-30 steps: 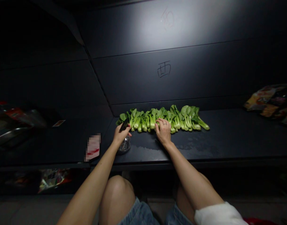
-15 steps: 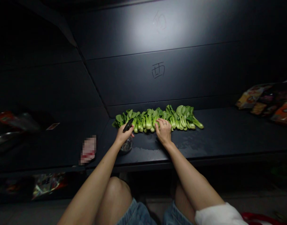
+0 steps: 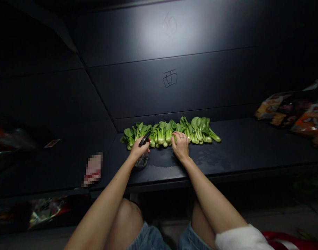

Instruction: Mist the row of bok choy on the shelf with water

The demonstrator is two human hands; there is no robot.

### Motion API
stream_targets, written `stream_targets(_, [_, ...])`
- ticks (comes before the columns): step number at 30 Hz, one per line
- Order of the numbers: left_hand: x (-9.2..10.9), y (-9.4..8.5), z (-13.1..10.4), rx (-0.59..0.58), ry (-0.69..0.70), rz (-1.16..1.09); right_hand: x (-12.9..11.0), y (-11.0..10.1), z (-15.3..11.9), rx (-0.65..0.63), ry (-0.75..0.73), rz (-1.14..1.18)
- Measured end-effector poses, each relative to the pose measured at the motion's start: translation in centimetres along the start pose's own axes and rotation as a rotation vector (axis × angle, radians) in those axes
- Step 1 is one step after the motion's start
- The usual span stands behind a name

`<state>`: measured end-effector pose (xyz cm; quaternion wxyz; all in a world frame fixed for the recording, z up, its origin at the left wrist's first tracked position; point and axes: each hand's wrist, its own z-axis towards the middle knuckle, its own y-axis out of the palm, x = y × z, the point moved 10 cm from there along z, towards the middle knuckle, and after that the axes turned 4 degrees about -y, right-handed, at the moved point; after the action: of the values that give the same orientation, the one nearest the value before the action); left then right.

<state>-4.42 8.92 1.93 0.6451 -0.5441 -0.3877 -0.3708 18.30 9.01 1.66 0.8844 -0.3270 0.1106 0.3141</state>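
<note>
A row of green bok choy (image 3: 161,134) lies along the back of a dark shelf (image 3: 239,146), leaves toward the wall and pale stalk ends toward me. My left hand (image 3: 140,149) is wrapped round the neck of a spray bottle (image 3: 142,161) with a black trigger head and a clear body, in front of the row's left part. Its lower body is partly hidden by the hand and wrist. My right hand (image 3: 181,146) bends its fingers over stalks right of the row's middle, with green showing between thumb and fingers.
Packaged snacks (image 3: 273,109) stand at the right end of the shelf. On the left lie a small card (image 3: 52,143) and a blurred-out packet (image 3: 93,169). More packets (image 3: 48,210) sit on a lower ledge. Water wets the shelf before the bok choy.
The view has turned slightly right, so the shelf and bok choy sit further left in the picture. Both hands keep nearly the same pose, the left still on the spray bottle.
</note>
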Motion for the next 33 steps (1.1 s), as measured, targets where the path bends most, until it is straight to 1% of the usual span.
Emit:
stream_targets(4, [0.0, 0.6, 0.3, -0.015, 0.009, -0.004, 0.4, 0.2, 0.0, -0.022, 0.019, -0.016])
stream_targets(9, [0.6, 1.2, 0.5, -0.026, 0.031, -0.019, 0.6, 0.2, 0.0, -0.023, 0.025, -0.015])
stream_targets(17, [1.1, 1.9, 0.3, -0.014, -0.015, 0.0, 1.0, 0.0, 0.0, -0.011, 0.025, -0.009])
stream_targets(22, [1.6, 2.2, 0.1, -0.02, -0.012, -0.021, 1.5, -0.5, 0.1, 0.001, 0.04, -0.009])
stream_targets(26, [1.6, 2.8, 0.3, -0.036, -0.011, -0.029, 2.3, -1.1, 0.1, 0.019, 0.057, -0.015])
stream_targets(29, [1.6, 3.6, 0.4, -0.052, -0.013, -0.04, 3.2, -1.6, 0.1, 0.023, 0.079, -0.029])
stream_targets(33, [2.0, 4.6, 0.2, -0.059, -0.008, -0.101, 4.4, -2.2, -0.2, 0.035, 0.099, -0.051])
